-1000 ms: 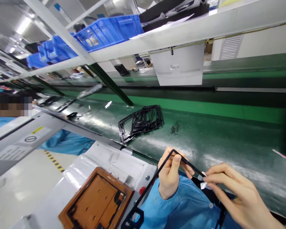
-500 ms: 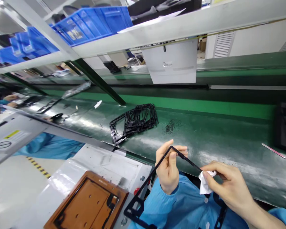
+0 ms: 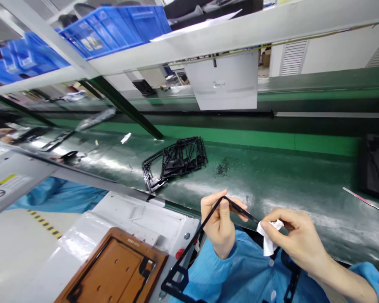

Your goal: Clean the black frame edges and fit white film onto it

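Observation:
A thin black rectangular frame (image 3: 198,232) hangs tilted in front of my blue sleeve, one corner pointing up. My left hand (image 3: 220,225) grips it near that corner, with the thumb on the near side and the fingers behind. My right hand (image 3: 292,235) pinches a crumpled white wipe (image 3: 268,244) around the frame's upper right side. The lower part of the frame runs down over my clothing and partly out of view. Beyond my hands, a pile of similar black frames (image 3: 180,160) lies on the green bench (image 3: 271,176).
Black crumbs (image 3: 223,166) lie beside the pile. Pink tweezers (image 3: 362,199) and a black tray (image 3: 377,168) are at the right. At lower left is a machine with a brown fixture (image 3: 110,269). Blue bins (image 3: 120,31) stand on the shelf above. A co-worker's hand (image 3: 4,134) shows far left.
My right hand has slid the wipe slightly along the frame's side, towards the upper corner. The whole scene has shifted a little left as my head turned.

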